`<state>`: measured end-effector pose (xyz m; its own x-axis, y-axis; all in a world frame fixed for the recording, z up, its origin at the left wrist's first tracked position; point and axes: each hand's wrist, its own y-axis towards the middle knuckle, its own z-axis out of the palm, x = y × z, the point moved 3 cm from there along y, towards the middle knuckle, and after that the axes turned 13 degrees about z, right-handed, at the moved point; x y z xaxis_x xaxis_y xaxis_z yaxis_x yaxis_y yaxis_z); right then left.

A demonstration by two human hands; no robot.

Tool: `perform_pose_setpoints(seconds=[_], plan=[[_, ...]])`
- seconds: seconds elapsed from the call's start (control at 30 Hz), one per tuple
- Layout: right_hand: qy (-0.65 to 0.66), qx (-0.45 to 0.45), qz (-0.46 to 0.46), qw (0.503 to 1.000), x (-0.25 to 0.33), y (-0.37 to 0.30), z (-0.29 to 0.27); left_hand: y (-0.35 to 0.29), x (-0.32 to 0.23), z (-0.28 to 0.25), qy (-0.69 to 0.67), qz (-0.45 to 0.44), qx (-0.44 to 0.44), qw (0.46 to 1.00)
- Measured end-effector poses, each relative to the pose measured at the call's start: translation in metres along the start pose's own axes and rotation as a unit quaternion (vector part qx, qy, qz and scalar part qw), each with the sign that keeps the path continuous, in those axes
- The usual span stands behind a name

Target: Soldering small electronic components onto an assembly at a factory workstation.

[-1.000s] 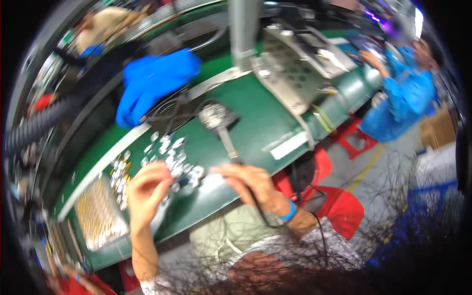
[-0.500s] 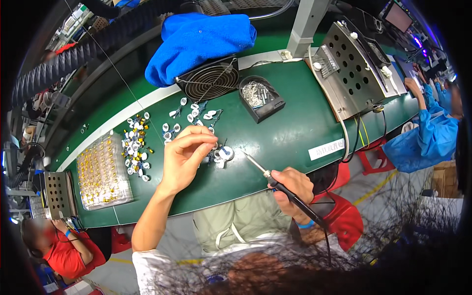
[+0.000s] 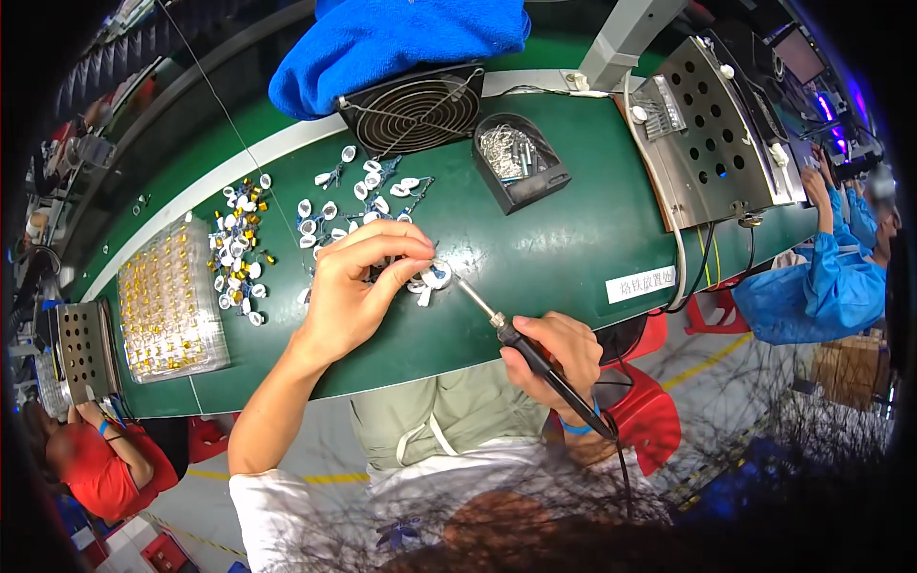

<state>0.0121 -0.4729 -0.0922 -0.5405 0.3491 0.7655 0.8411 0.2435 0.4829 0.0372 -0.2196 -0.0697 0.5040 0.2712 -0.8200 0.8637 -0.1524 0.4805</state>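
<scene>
My right hand [image 3: 557, 355] grips a black-handled soldering iron [image 3: 535, 358] near the table's front edge. The iron's metal tip is right beside a small round white part [image 3: 437, 276] with dark wires; whether they touch is hard to tell. Over that part my left hand [image 3: 368, 277] is closed in a pinch. A thin solder wire [image 3: 229, 119] runs down from above toward this hand; its end at the fingertips is too fine to see. More white parts with blue wires [image 3: 377, 186] lie behind my left hand, some partly hidden by it.
White and yellow pieces [image 3: 239, 244] are heaped beside a clear tray [image 3: 215, 358] at left. A black bin [image 3: 521, 196] of metal pieces and a fan [image 3: 415, 110] under a blue towel [image 3: 401, 48] stand behind. A perforated metal box [image 3: 702, 134] is at right. Co-workers sit both sides.
The soldering iron's tip has moved left and up to the white part. My left fingertips have come down closer to it. The whole view has shifted slightly.
</scene>
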Motion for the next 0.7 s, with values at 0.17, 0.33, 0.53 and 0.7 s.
perform_pose_setpoints(seconds=[0.17, 0.33, 0.53, 0.7], plan=[[-0.017, 0.009, -0.02, 1.0, -0.0007, 0.0018, 0.0015, 0.0022, -0.0021, 0.0022, 0.044, 0.035, 0.029, 0.998], [-0.027, 0.01, -0.042, 0.999, -0.0009, 0.0026, 0.0026, 0.0015, 0.0013, 0.001, 0.04, 0.034, 0.046, 0.998], [-0.024, 0.023, -0.04, 0.999, 0.0, 0.003, 0.0027, 0.0027, 0.002, 0.0007, 0.041, 0.038, 0.06, 0.997], [-0.022, 0.025, -0.043, 0.999, 0.0002, 0.0034, 0.0036, 0.0028, 0.0024, 0.0005, 0.045, 0.037, 0.058, 0.997]])
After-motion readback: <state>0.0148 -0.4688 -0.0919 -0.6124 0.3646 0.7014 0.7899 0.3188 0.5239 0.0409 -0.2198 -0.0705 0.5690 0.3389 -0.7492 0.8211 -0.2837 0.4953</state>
